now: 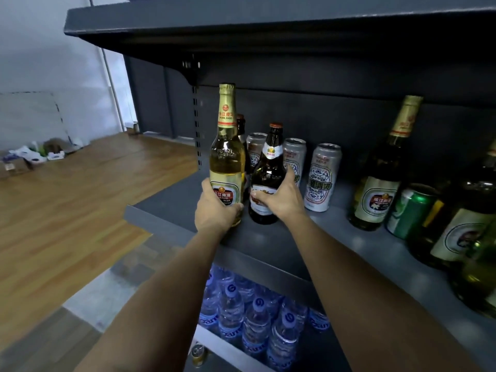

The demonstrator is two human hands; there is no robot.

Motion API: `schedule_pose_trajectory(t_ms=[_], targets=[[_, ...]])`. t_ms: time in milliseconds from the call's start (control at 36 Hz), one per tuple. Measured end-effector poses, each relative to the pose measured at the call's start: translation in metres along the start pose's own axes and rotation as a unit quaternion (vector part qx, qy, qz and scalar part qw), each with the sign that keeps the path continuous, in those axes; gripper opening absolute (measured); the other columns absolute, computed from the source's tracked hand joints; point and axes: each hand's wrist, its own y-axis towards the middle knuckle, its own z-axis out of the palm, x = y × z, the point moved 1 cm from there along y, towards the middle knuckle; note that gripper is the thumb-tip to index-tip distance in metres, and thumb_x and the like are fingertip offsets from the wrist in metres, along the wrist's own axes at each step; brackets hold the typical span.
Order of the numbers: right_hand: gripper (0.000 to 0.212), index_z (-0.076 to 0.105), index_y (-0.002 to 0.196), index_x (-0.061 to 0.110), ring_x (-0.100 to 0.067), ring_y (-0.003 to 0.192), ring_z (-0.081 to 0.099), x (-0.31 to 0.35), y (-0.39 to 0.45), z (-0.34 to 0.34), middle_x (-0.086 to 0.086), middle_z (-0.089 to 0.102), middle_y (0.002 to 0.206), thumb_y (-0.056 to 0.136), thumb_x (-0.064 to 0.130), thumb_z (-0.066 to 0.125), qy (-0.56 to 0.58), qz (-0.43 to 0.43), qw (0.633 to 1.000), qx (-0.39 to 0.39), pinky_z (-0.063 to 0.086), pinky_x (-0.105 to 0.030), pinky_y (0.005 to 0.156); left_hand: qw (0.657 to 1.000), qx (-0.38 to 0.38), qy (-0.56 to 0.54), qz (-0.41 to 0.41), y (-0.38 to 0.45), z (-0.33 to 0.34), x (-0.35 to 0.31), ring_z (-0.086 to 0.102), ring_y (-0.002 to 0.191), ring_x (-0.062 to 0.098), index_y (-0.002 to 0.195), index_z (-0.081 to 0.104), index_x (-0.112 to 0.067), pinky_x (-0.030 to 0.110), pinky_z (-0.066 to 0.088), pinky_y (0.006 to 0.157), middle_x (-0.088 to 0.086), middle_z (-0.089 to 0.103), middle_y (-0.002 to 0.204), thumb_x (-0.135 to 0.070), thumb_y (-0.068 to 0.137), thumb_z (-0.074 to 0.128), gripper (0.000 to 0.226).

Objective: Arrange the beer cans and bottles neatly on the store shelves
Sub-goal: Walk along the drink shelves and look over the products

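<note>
Left hand (214, 208) wraps the lower body of a tall clear Pearl River bottle (226, 159) at the shelf's (171, 208) left end; right hand (281, 197) clasps the squat brown bottle (267, 173) just right. Full glass: likely heavy, slick, breakable, so low-body grips suit. Silver cans (322, 175) stand behind.

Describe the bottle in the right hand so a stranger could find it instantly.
On the dark middle shelf, near its left end, the right hand grips a brown bottle. It is shorter and darker than the tall golden bottle beside it.
</note>
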Motion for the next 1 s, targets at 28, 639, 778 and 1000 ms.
schedule_pose_trajectory(t_ms=[28, 639, 778, 1000], targets=[[0.106, 0.01, 0.151, 0.019, -0.032, 0.127, 0.049, 0.0, 0.0, 0.0, -0.008, 0.049, 0.142, 0.074, 0.037, 0.081, 0.001, 0.005, 1.0, -0.001, 0.041, -0.045, 0.103, 1.0, 0.003, 0.0, 0.001, 0.003, 0.0, 0.001, 0.056, 0.11, 0.03, 0.127, 0.036, -0.02, 0.043, 0.046, 0.092, 0.006, 0.058, 0.119, -0.024, 0.073, 0.08, 0.07], [0.081, 0.032, 0.129, 0.01, -0.032, 0.118, 0.055, 0.009, -0.02, -0.004, -0.011, 0.056, 0.128, 0.071, 0.032, 0.083, -0.032, 0.068, 0.992, -0.098, 0.046, -0.041, 0.094, 0.987, -0.003, 0.125, 0.106, -0.01, -0.012, 0.029, 0.04, 0.124, 0.033, 0.149, 0.018, -0.014, 0.049, 0.043, 0.089, 0.015, 0.04, 0.133, -0.036, 0.082, 0.071, 0.089], [0.096, 0.021, 0.146, 0.021, -0.032, 0.122, 0.052, 0.005, -0.042, -0.024, -0.007, 0.054, 0.134, 0.072, 0.033, 0.081, -0.063, 0.056, 0.99, -0.114, 0.044, -0.04, 0.097, 0.974, -0.053, 0.156, 0.157, -0.025, -0.017, 0.026, 0.048, 0.107, 0.037, 0.13, 0.045, -0.003, 0.047, 0.043, 0.079, 0.02, 0.05, 0.115, -0.032, 0.087, 0.063, 0.055], [0.08, 0.033, 0.13, 0.02, -0.031, 0.115, 0.056, -0.008, -0.087, -0.07, -0.006, 0.058, 0.125, 0.069, 0.037, 0.081, -0.094, 0.06, 0.978, -0.177, 0.046, -0.039, 0.091, 0.942, -0.021, 0.153, 0.297, -0.053, 0.009, -0.005, 0.054, 0.094, 0.038, 0.11, 0.058, -0.001, 0.045, 0.046, 0.075, 0.02, 0.057, 0.1, -0.039, 0.088, 0.04, 0.047]])
